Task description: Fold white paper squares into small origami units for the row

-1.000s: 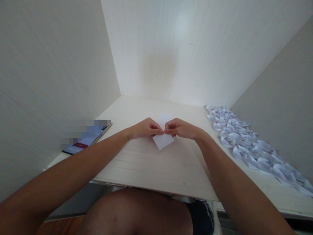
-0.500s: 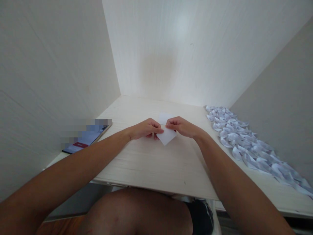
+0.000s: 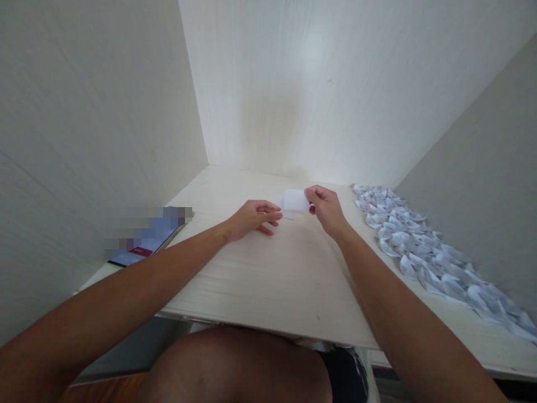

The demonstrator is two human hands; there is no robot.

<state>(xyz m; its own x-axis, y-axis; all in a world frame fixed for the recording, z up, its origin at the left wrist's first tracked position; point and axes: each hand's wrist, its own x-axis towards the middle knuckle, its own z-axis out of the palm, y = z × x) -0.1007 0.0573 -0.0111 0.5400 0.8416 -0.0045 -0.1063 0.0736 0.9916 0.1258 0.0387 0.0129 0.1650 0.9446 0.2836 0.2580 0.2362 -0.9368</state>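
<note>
At the far left, a phone (image 3: 146, 246), partly pixelated, lies at the table's (image 3: 260, 280) edge beside the left wall (image 3: 92, 140). Next comes the left hand (image 3: 254, 219), its fingers loosely parted and curved, gripping nothing that shows; its fingertips are just beside a slip (image 3: 288, 215) on the table. Partly covering that slip from view is a white sheet (image 3: 296, 200), its right edge pinched between the thumb and fingers of the right hand (image 3: 329, 210). Farther right, folded papers (image 3: 419, 240) lie in a long, crowded band along the right wall (image 3: 486, 168).
</note>
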